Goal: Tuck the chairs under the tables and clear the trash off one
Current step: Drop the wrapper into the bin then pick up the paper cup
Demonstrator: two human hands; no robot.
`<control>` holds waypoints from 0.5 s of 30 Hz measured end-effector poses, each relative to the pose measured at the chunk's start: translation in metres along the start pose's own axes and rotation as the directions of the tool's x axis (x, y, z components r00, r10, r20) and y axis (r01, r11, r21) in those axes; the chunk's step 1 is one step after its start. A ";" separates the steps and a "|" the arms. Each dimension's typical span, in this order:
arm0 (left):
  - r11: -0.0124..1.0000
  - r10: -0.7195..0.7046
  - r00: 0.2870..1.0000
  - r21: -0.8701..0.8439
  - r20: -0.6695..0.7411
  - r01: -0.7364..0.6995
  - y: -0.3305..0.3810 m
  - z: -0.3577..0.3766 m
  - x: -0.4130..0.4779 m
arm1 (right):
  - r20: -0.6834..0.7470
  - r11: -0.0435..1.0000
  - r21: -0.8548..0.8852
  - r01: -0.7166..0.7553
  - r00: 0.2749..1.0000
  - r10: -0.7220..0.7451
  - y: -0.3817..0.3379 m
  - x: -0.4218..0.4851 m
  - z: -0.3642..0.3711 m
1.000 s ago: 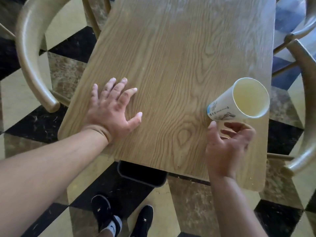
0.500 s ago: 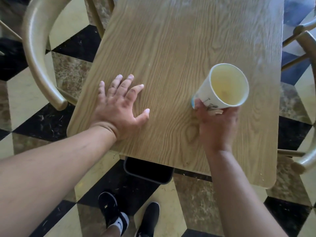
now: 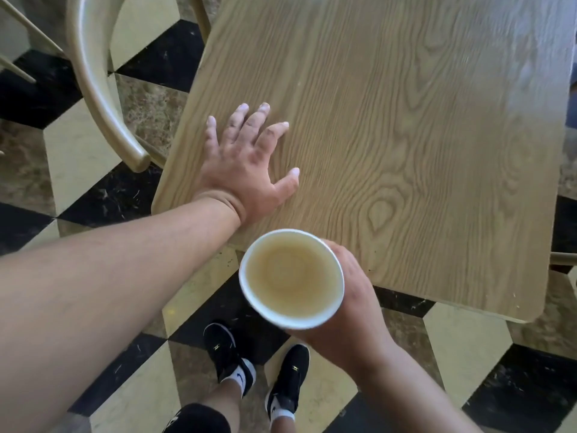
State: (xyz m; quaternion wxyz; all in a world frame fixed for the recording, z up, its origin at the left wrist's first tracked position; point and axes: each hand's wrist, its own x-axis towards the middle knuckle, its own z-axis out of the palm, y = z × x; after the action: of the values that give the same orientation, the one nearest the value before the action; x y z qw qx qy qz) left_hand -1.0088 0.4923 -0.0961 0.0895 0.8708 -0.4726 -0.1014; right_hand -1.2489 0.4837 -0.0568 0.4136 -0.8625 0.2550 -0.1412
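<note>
Right hand [image 3: 349, 295] wrapped around white paper cup [image 3: 292, 278], no label readable; left hand [image 3: 246, 165] flat, fingers spread, on table [image 3: 406, 120].

occluded: fingers of right hand [image 3: 352, 295] behind white paper cup [image 3: 292, 278], cup wall unseen | cropped: light wood-grain table [image 3: 390, 120] at top and right edges; curved pale wooden chair [image 3: 93, 79] at top-left | blurred: far table surface

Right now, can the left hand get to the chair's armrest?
Probably yes. The left hand lies flat and empty on the table near its left edge, and the armrest sits just beyond that edge with nothing between them. The right hand holds the cup.
</note>
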 end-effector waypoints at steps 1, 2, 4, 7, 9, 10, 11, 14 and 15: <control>1.000 0.006 1.000 -0.001 -0.003 -0.006 0.000 0.000 -0.001 | 0.026 1.000 -0.011 0.027 0.999 -0.027 0.002 -0.009 0.002; 1.000 0.010 1.000 -0.003 -0.008 -0.010 -0.001 -0.001 0.000 | 0.053 0.999 -0.020 0.044 0.998 -0.043 0.005 -0.018 0.004; 1.000 0.014 1.000 0.000 -0.010 -0.014 -0.001 -0.001 0.000 | 0.115 0.999 -0.041 0.036 0.993 -0.031 0.015 -0.032 0.013; 1.000 0.011 1.000 0.014 -0.007 -0.011 0.000 0.000 0.000 | 0.223 0.984 -0.134 -0.114 0.964 0.142 0.035 -0.043 0.029; 1.000 0.010 1.000 0.015 -0.004 -0.010 -0.001 0.000 0.000 | 0.279 0.955 -0.210 -0.208 0.924 0.262 0.054 -0.045 0.041; 1.000 0.011 1.000 0.015 -0.004 -0.011 -0.001 0.000 0.000 | 0.300 0.944 -0.224 -0.243 0.904 0.304 0.064 -0.045 0.048; 1.000 0.011 1.000 0.016 -0.003 -0.011 0.000 -0.001 0.000 | 0.319 0.932 -0.243 -0.268 0.886 0.338 0.075 -0.045 0.054; 1.000 0.011 1.000 0.017 0.004 -0.011 0.000 -0.001 0.001 | 0.377 0.885 -0.378 -0.274 0.827 0.417 0.105 -0.047 0.070; 1.000 0.010 1.000 0.018 0.005 -0.011 0.000 -0.002 0.000 | 0.412 0.853 -0.426 -0.301 0.775 0.479 0.113 -0.047 0.072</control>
State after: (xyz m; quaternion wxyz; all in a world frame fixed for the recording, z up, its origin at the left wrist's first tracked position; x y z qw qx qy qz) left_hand -1.0083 0.4920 -0.0946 0.0808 0.8688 -0.4783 -0.0989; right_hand -1.2918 0.4971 -0.1914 0.3324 -0.8530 0.3337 0.2247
